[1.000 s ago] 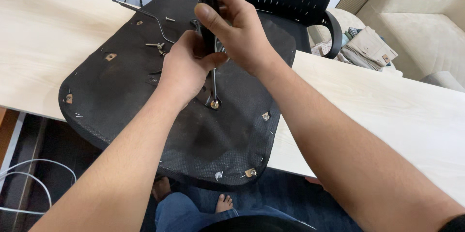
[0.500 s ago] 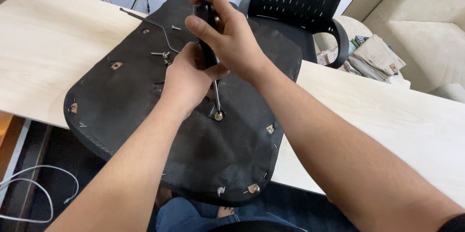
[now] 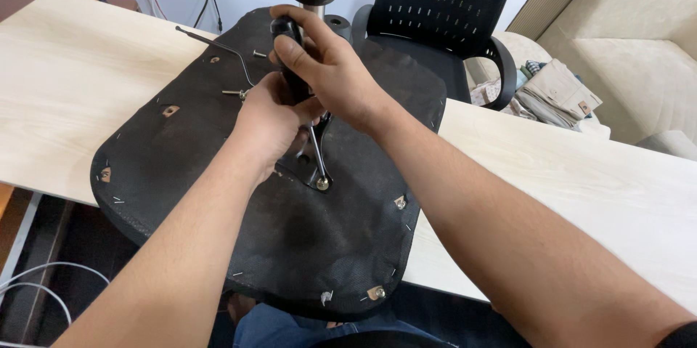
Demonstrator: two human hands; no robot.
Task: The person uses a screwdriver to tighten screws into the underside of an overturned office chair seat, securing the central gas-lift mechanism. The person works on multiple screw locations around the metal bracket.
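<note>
I am gripping the black screwdriver (image 3: 290,65) in my right hand (image 3: 330,72) while my left hand (image 3: 272,126) is curling around its shaft to keep the tip on the screw (image 3: 321,183) in the upside-down chair seat (image 3: 290,246), lying flat on the bench (image 3: 65,86).

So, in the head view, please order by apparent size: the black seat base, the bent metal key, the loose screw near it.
1. black seat base
2. bent metal key
3. loose screw
</note>
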